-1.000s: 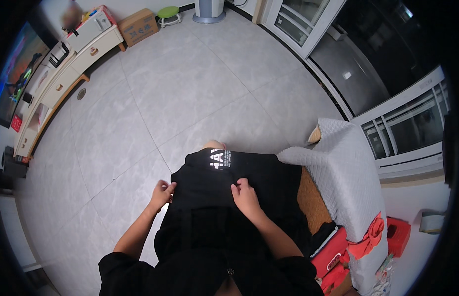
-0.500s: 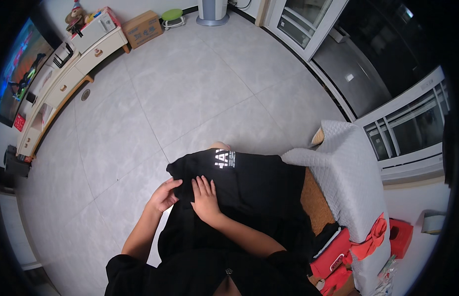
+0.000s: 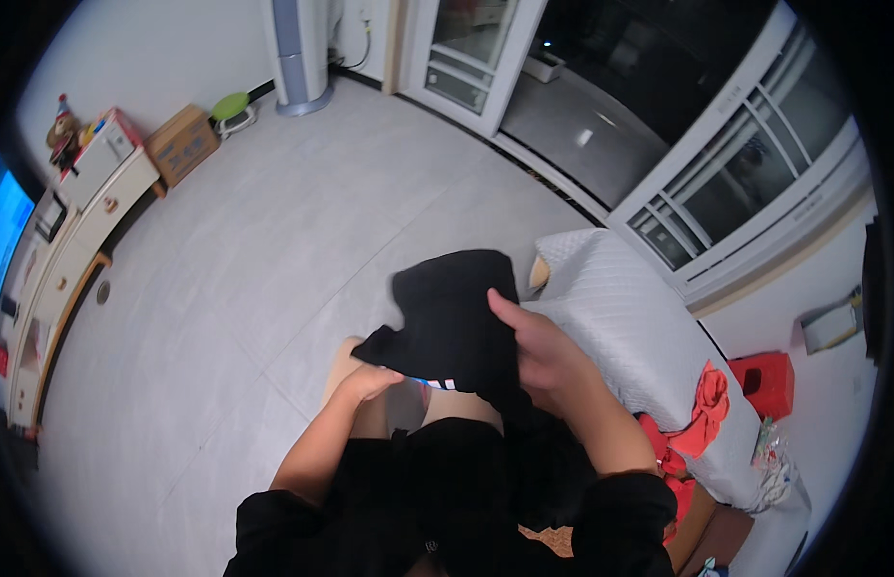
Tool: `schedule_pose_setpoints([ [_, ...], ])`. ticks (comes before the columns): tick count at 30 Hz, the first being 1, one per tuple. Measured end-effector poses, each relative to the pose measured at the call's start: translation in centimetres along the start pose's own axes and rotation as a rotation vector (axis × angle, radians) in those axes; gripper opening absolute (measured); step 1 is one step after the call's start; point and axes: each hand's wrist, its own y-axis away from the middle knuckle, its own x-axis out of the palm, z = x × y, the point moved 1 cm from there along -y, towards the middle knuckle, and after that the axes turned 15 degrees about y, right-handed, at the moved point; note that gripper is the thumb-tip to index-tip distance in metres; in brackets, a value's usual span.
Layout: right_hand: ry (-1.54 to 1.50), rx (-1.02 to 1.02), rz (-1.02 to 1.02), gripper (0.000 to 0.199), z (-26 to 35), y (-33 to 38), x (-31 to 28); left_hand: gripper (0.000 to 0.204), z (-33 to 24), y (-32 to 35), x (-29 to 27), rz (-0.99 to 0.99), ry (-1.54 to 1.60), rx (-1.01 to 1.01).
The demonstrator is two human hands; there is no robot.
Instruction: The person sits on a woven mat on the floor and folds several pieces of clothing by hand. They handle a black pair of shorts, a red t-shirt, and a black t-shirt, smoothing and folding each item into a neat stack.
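Observation:
A black T-shirt hangs raised and bunched between my hands above my lap. My left hand is closed on its lower left corner, fingers partly under the cloth. On the other side, my right hand grips the shirt's right edge, its thumb lying over the black cloth and the other fingers mostly hidden behind. Part of a white and blue print peeks out along the shirt's lower edge. My bare knees show below it.
A grey quilted cover drapes the seat to my right, with a red cloth on it. Beside it stands a red box. Farther off are a sliding door, a cardboard box, a green stool and a white drawer cabinet.
The shirt, earlier spread over my lap, is lifted and folded together. My right hand has moved from flat on the cloth to gripping its right side. The view has swung right.

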Motion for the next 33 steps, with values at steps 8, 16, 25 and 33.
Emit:
schedule_pose_setpoints([
  [8,-0.039,-0.354,0.033,0.041,10.4,4.3,-3.6,0.064,-16.4,-9.8,12.0,0.67,0.647,0.082],
  [16,0.059,-0.715,0.253,0.044,20.3,0.7,-7.2,0.028,-31.1,-16.6,19.6,0.4,0.191,0.058],
  [25,0.143,-0.666,0.541,0.053,9.3,-1.3,-9.5,0.025,-27.7,-5.4,17.9,0.104,-0.686,-0.167],
  [33,-0.23,0.145,0.349,0.068,-23.7,-1.1,-9.8,0.043,0.3,13.6,3.5,-0.135,-0.093,-0.754],
])
